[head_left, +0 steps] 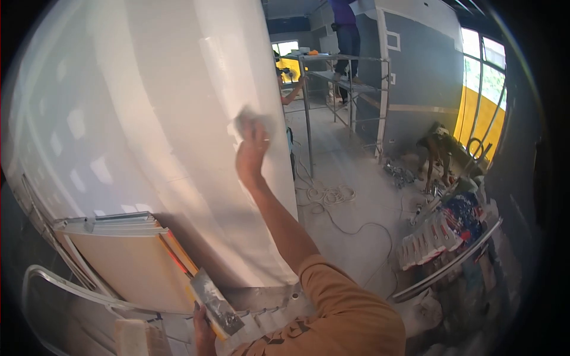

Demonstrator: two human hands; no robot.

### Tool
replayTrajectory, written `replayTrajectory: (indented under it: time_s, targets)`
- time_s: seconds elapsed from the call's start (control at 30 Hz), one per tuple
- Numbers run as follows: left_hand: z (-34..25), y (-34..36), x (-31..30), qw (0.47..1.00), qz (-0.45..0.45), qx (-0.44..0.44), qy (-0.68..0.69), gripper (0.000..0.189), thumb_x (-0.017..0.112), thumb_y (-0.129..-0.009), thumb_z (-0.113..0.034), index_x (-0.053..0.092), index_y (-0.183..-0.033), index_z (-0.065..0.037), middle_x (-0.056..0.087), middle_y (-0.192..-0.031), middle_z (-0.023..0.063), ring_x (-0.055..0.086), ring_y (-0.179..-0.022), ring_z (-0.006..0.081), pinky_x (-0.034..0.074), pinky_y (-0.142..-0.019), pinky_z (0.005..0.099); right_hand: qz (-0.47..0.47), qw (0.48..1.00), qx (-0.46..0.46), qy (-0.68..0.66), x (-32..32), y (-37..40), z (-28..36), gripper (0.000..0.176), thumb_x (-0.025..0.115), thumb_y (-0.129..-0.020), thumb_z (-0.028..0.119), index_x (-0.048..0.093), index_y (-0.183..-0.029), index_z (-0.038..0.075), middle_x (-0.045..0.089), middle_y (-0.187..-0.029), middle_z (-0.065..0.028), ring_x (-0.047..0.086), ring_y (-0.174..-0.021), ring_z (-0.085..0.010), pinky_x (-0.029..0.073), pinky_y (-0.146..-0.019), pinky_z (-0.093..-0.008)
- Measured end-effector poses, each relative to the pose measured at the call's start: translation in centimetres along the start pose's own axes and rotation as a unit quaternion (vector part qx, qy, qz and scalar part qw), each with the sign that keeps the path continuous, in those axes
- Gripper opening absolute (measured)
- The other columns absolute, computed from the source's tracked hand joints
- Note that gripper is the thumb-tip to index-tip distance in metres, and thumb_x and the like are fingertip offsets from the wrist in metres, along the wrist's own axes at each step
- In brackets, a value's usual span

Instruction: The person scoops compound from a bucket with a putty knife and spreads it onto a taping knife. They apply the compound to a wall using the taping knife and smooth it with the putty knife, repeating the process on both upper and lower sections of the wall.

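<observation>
My right hand (252, 154) is raised at the end of an outstretched arm, its fingers closed on a flat grey piece (244, 114) pressed to the wall. Motion blurs that piece; it could be sandpaper or a small scraper blade. Pale filler bands and patches streak the white wall (160, 118) around it. Low at the bottom, my left hand (203, 329) grips a plastering trowel (215, 301) with a grey, smeared face and a yellowish edge. My left fingers are partly hidden behind it.
Stacked boards (119, 249) lean on the wall's foot inside a metal rail (65, 285). Beyond stands scaffolding (309, 113) with a person (347, 35) on it. Another person (438, 148) bends near tools at right. Cable coils (329, 194) and packaged bags (428, 240) lie around.
</observation>
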State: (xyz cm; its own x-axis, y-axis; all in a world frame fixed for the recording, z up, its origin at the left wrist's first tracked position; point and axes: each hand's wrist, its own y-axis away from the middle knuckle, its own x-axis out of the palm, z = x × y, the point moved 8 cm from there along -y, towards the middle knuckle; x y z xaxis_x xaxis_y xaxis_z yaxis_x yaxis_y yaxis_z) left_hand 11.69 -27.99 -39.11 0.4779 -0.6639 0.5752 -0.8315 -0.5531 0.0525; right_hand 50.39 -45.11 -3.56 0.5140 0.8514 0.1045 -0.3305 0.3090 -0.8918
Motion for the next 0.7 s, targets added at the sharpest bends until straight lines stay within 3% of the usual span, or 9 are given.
replayTrajectory:
  time_s: [0.17, 0.27, 0.33, 0.4, 0.43, 0.53, 0.6, 0.63, 0.7]
  targets:
    - [1.1, -4.1, 3.7, 0.997, 0.036, -0.040, 0.063, 0.042, 0.048, -0.104, -0.027, 0.047, -0.141, -0.008, 0.062, -0.126, 0.0105, 0.063, -0.113, 0.0263, 0.051, -0.100, 0.0432, 0.236, 0.930, 0.080, -0.271, -3.5, 7.9, 3.0, 0.046, 0.046, -0.091, -0.009, 0.051, -0.136, 0.000, 0.057, -0.125, -0.0255, 0.055, -0.118, -0.0419, 0.043, -0.100, -0.0485]
    - [3.1, -6.1, 5.8, 0.984, 0.031, -0.115, 0.133, 0.040, 0.049, -0.105, -0.033, 0.055, -0.137, -0.009, 0.067, -0.121, 0.0084, 0.066, -0.109, 0.0247, 0.053, -0.097, 0.0424, 0.415, 0.834, 0.020, -0.363, -9.5, 16.7, 4.9, 0.052, 0.044, -0.092, -0.010, 0.055, -0.139, 0.008, 0.061, -0.134, -0.0183, 0.059, -0.119, -0.0367, 0.046, -0.102, -0.0422]
    - [7.0, -8.4, 4.2, 0.977, 0.054, -0.158, 0.136, 0.044, 0.046, -0.106, -0.033, 0.051, -0.140, -0.005, 0.064, -0.125, 0.0123, 0.065, -0.111, 0.0262, 0.055, -0.096, 0.0423, 0.483, 0.793, -0.131, -0.348, -13.9, 22.6, 5.8, 0.061, 0.048, -0.089, -0.010, 0.054, -0.144, 0.016, 0.056, -0.144, -0.0128, 0.057, -0.126, -0.0313, 0.045, -0.108, -0.0416]
    - [8.0, -8.3, 9.5, 0.965, 0.134, -0.169, 0.147, 0.048, 0.043, -0.107, -0.032, 0.046, -0.142, -0.001, 0.061, -0.130, 0.0171, 0.064, -0.115, 0.0283, 0.056, -0.098, 0.0417, 0.483, 0.780, -0.245, -0.313, -17.9, 26.1, 4.5, 0.067, 0.053, -0.086, -0.006, 0.052, -0.147, 0.023, 0.051, -0.149, -0.0086, 0.055, -0.130, -0.0280, 0.043, -0.114, -0.0414]
    - [9.3, -8.2, 9.3, 0.939, 0.175, -0.212, 0.205, 0.051, 0.043, -0.107, -0.034, 0.043, -0.143, 0.002, 0.059, -0.132, 0.0201, 0.062, -0.118, 0.0299, 0.055, -0.100, 0.0410, 0.480, 0.784, -0.236, -0.315, -19.3, 26.5, 2.9, 0.067, 0.053, -0.086, -0.006, 0.052, -0.147, 0.023, 0.051, -0.149, -0.0086, 0.055, -0.130, -0.0280, 0.043, -0.114, -0.0414]
    - [11.2, -8.9, 10.3, 0.966, 0.054, -0.232, 0.097, 0.049, 0.046, -0.106, -0.035, 0.047, -0.141, -0.001, 0.062, -0.127, 0.0167, 0.066, -0.110, 0.0264, 0.057, -0.095, 0.0397, 0.490, 0.803, -0.208, -0.268, -21.9, 27.7, -3.0, 0.055, 0.057, -0.093, 0.014, 0.052, -0.146, 0.027, 0.053, -0.147, -0.0086, 0.056, -0.130, -0.0281, 0.042, -0.114, -0.0435]
    - [10.3, -10.1, 10.3, 0.969, 0.091, -0.221, 0.069, 0.045, 0.048, -0.105, -0.032, 0.049, -0.139, -0.003, 0.062, -0.126, 0.0149, 0.065, -0.111, 0.0264, 0.055, -0.095, 0.0415, 0.499, 0.849, -0.091, -0.149, -22.2, 29.1, -8.5, 0.054, 0.057, -0.093, 0.010, 0.053, -0.146, 0.024, 0.055, -0.146, -0.0079, 0.056, -0.130, -0.0300, 0.043, -0.112, -0.0436]
    - [9.7, -10.9, 11.4, 0.969, 0.138, -0.202, 0.045, 0.042, 0.051, -0.104, -0.029, 0.051, -0.137, -0.004, 0.061, -0.125, 0.0130, 0.063, -0.111, 0.0263, 0.053, -0.095, 0.0433, 0.490, 0.856, 0.040, -0.159, -22.9, 28.7, -11.3, 0.052, 0.057, -0.094, 0.007, 0.052, -0.145, 0.019, 0.056, -0.144, -0.0108, 0.055, -0.129, -0.0315, 0.044, -0.111, -0.0423]
    - [5.9, -11.5, 17.6, 0.991, 0.072, -0.097, -0.055, 0.042, 0.053, -0.104, -0.026, 0.049, -0.140, -0.005, 0.063, -0.121, 0.0093, 0.064, -0.108, 0.0228, 0.053, -0.093, 0.0381, 0.442, 0.863, 0.240, -0.052, -25.0, 32.1, -17.9, 0.046, 0.055, -0.097, 0.004, 0.051, -0.143, 0.009, 0.060, -0.137, -0.0146, 0.057, -0.126, -0.0315, 0.045, -0.108, -0.0390]
